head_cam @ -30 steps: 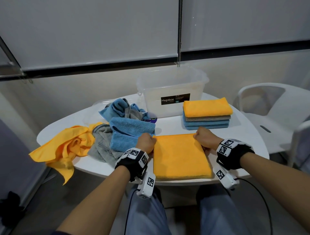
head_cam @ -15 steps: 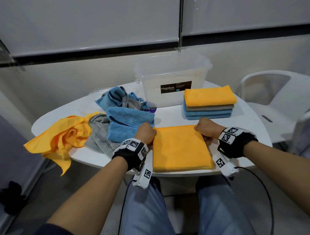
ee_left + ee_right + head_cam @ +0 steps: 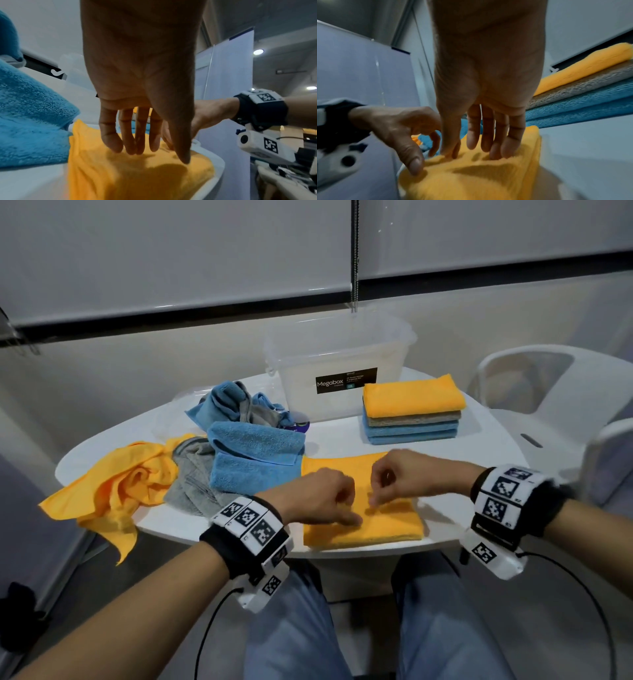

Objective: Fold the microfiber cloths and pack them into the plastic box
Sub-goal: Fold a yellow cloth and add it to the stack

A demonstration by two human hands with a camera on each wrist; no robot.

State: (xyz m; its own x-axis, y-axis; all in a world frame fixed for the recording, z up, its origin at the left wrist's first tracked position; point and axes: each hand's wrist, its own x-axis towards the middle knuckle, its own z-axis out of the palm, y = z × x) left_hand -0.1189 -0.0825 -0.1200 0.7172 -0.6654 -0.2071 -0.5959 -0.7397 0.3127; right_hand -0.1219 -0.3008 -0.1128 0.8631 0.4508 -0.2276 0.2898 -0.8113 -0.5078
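A folded orange cloth [image 3: 387, 525] lies flat at the table's front edge. Both hands meet over its middle. My left hand [image 3: 318, 498] hovers with relaxed, nearly straight fingers [image 3: 142, 142], its thumb pressing the orange cloth [image 3: 479, 180]. My right hand [image 3: 400, 477] rests its straight fingertips [image 3: 488, 135] on the orange cloth [image 3: 137, 175]. The clear plastic box [image 3: 342, 350] labelled Megabox stands at the back. A stack of folded cloths [image 3: 411, 412], orange on top, then grey and blue, sits right of the box.
Unfolded cloths are heaped on the left: a blue one [image 3: 257, 460], a grey one [image 3: 195, 474] and a crumpled orange one [image 3: 120, 484] hanging over the white table's [image 3: 479, 446] edge. A white chair [image 3: 548, 392] stands to the right.
Both hands left the cloth's far corners, where they were fisted, and came together over its middle with fingers loosened. The cloth stays flat.
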